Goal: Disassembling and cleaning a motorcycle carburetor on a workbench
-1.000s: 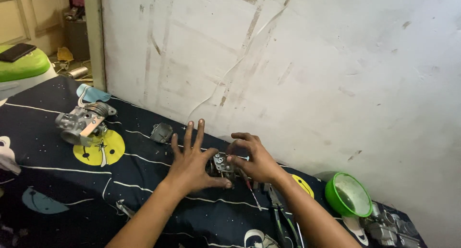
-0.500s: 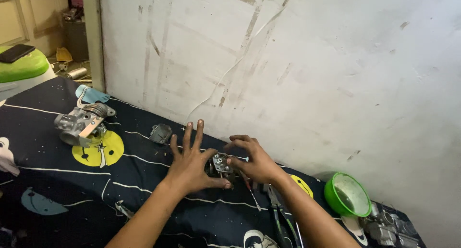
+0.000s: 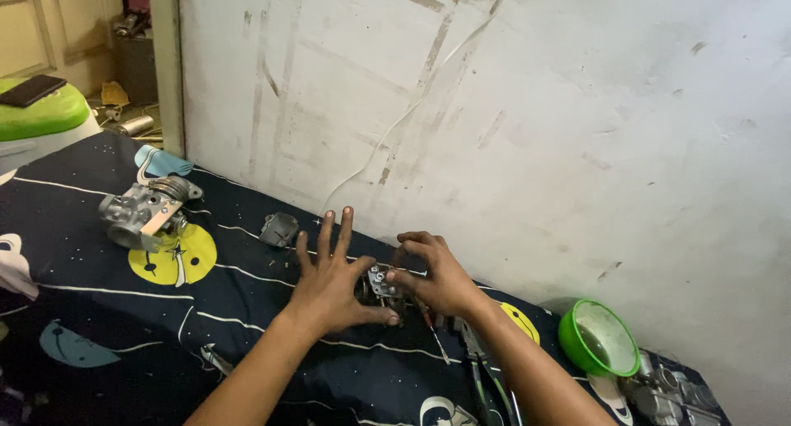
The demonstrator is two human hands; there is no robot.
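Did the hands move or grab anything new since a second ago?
Almost nothing changed. The left hand still lies flat with fingers spread beside the small metal part, and the right hand still pinches it. The big metal part and green bowl stayed put.

- A makeshift repair spot inside a home, not a proper workshop.
- The work surface is covered by a dark printed cloth with yellow smiley faces and space drawings, like a bedsheet.
- Metal engine parts lie on it: a grey carburettor-like body at the left, a small dark cap, more metal pieces at the right.
- Hand tools lie near the front edge, beside a green plastic bowl.
- The white wall behind is scuffed and marked.
- A panelled wooden door and floor clutter show at far left.
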